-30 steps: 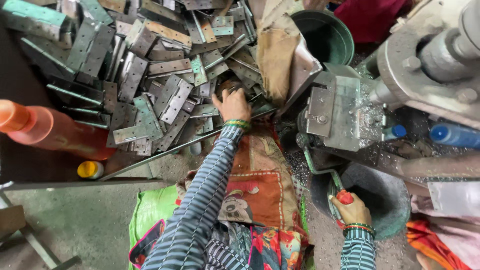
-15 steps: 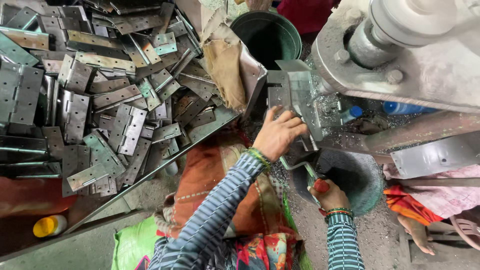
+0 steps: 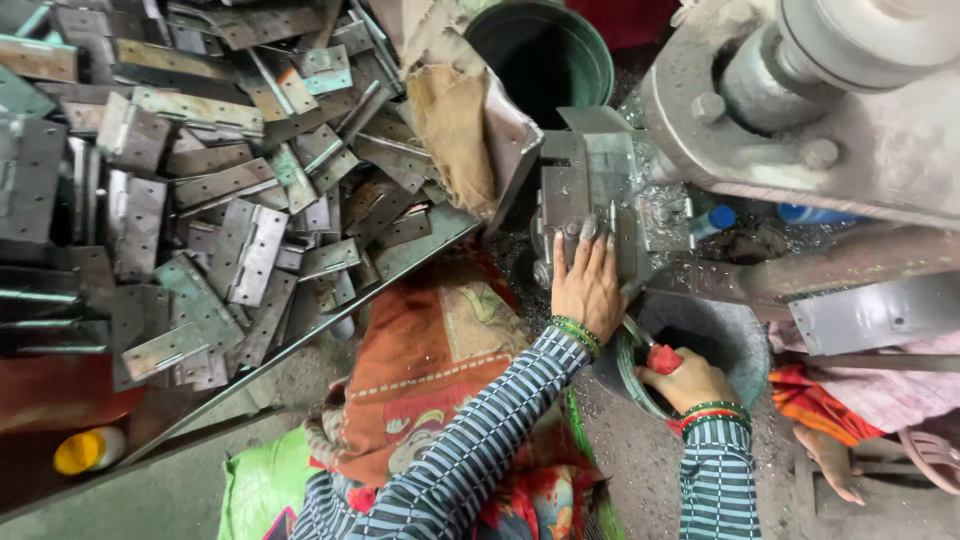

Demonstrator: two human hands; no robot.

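Observation:
My left hand (image 3: 585,285) reaches forward to the fixture of a grey metal press (image 3: 800,110). Its fingers lie flat on a grey hinge plate (image 3: 590,175) and hold it down there. My right hand (image 3: 695,385) sits lower and to the right, closed around a red-knobbed lever (image 3: 663,358) above a round grey basin (image 3: 735,335). Both arms wear blue-and-white striped sleeves with green and red bangles at the wrists. A large heap of grey hinge plates (image 3: 230,200) fills the tray to the left.
A dark green bucket (image 3: 540,55) stands behind the fixture, with a brown cloth (image 3: 450,110) draped beside it. A patterned orange cloth (image 3: 430,370) covers my lap. A yellow-capped bottle (image 3: 90,450) lies at lower left. Another person's foot (image 3: 830,460) is at lower right.
My left hand left the hinge heap, swung right to the press fixture and now lies flat on a plate there. My right hand has stayed on the red-knobbed lever.

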